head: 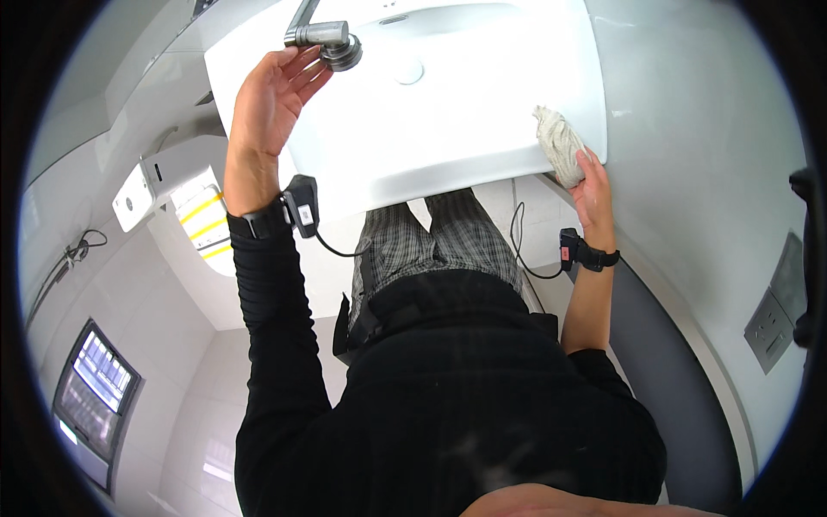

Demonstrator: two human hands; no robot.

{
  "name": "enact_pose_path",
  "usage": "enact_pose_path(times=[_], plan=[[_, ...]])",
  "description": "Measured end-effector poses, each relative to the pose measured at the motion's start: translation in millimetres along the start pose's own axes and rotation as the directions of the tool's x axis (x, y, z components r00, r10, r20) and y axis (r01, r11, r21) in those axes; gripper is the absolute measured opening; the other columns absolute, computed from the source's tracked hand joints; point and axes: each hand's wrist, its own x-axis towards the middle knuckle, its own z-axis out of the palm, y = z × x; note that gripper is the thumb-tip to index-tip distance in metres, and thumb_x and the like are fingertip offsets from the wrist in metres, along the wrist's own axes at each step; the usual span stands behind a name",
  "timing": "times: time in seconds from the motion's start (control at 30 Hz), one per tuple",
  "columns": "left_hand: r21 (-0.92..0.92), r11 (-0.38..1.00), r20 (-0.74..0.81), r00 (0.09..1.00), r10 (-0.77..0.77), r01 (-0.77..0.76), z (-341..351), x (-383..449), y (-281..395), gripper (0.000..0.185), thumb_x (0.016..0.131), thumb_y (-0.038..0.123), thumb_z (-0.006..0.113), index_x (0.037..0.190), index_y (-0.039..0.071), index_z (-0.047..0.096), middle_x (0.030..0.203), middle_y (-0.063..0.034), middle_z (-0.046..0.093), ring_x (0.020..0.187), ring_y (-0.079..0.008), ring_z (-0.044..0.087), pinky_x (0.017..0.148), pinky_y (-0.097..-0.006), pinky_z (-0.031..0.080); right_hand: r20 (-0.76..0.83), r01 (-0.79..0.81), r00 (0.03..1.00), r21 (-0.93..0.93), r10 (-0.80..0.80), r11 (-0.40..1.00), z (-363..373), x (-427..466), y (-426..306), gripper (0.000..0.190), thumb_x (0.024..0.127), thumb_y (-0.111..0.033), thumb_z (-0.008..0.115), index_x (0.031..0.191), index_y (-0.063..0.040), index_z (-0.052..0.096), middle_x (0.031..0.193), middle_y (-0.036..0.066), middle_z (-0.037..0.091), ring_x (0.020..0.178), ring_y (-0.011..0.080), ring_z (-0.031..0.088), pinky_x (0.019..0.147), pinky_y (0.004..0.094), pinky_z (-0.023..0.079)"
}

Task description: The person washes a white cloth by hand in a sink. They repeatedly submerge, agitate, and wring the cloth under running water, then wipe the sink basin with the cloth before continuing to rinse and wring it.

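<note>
My left hand [274, 97] reaches up to a metal swivel faucet [323, 35] at the washbasin's left side. Its palm faces up and its fingers are extended. The fingertips pass behind the round faucet nozzle [342, 55], so whether they grip it is hidden. Over on the right, my right hand [591, 190] holds a crumpled beige cloth [557, 139] at the front right rim of the white washbasin [446, 171]. The far end of the cloth rests over that rim, while my fingers and thumb are on its near end.
A round white drain cover [409, 70] sits in the basin. Cables hang from both wrist devices, the left [302, 207] and the right [572, 249]. A wall with a socket plate [769, 329] stands close on the right. To the left are a white toilet [210, 213] and a window [97, 394].
</note>
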Motion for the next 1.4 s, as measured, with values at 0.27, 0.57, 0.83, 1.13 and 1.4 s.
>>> enact_pose_path(times=[0.27, 0.57, 0.83, 1.13, 1.4], plan=[[0.045, 0.998, 0.164, 0.986, 0.032, -0.040, 118.7, -3.7, -48.8, 0.060, 0.101, 0.023, 0.058, 0.141, -0.017, 0.039, 0.140, -0.0264, 0.051, 0.134, -0.0318, 0.050, 0.116, -0.0409, 0.037, -0.020, 0.027, 0.999, -0.006, -0.027, 1.000, 1.7, 1.1, -5.4, 0.052, 0.103, -0.027, 0.056, 0.144, 0.002, 0.043, 0.132, 0.015, 0.059, 0.119, 0.0244, 0.060, 0.097, 0.0413, 0.051], [-0.002, 0.984, 0.360, 0.918, 0.166, -0.177, 139.1, 46.6, -69.0, 0.050, 0.101, 0.013, 0.048, 0.147, -0.005, 0.041, 0.147, -0.0175, 0.050, 0.138, -0.0300, 0.045, 0.118, -0.0426, 0.032, -0.031, 0.026, 0.999, 0.025, -0.025, 0.999, -2.3, -2.5, -1.3, 0.053, 0.103, -0.027, 0.057, 0.143, 0.004, 0.043, 0.131, 0.014, 0.059, 0.117, 0.0223, 0.060, 0.096, 0.0382, 0.052], [0.760, 0.646, 0.052, 0.997, 0.054, -0.075, 18.8, 123.9, -142.0, 0.044, 0.093, 0.009, 0.053, 0.135, -0.002, 0.058, 0.135, -0.0216, 0.062, 0.127, -0.0345, 0.058, 0.107, -0.0361, 0.044, -0.063, 0.013, 0.998, 0.010, -0.012, 1.000, -9.4, -1.0, 5.9, 0.050, 0.103, -0.027, 0.056, 0.142, 0.002, 0.045, 0.129, 0.010, 0.060, 0.111, 0.0176, 0.061, 0.089, 0.0335, 0.052], [0.960, 0.273, 0.061, 0.998, -0.004, -0.057, -20.4, 133.6, -205.4, 0.049, 0.092, 0.008, 0.048, 0.140, 0.001, 0.053, 0.139, -0.0262, 0.055, 0.128, -0.0397, 0.055, 0.110, -0.0405, 0.042, -0.070, 0.000, 0.998, 0.032, 0.002, 0.999, -11.3, -0.5, 7.0, 0.053, 0.102, -0.026, 0.058, 0.143, 0.003, 0.044, 0.129, 0.012, 0.060, 0.113, 0.0200, 0.061, 0.090, 0.0350, 0.051], [0.990, 0.097, 0.100, 0.995, 0.017, -0.102, -1.9, 111.8, -249.6, 0.059, 0.091, 0.007, 0.050, 0.149, -0.001, 0.038, 0.156, -0.0209, 0.038, 0.141, -0.0384, 0.040, 0.115, -0.0480, 0.034, -0.067, -0.009, 0.998, 0.024, 0.011, 1.000, -7.3, 0.8, 2.8, 0.052, 0.102, -0.025, 0.058, 0.143, 0.003, 0.044, 0.129, 0.013, 0.060, 0.114, 0.0205, 0.060, 0.092, 0.0356, 0.051]])
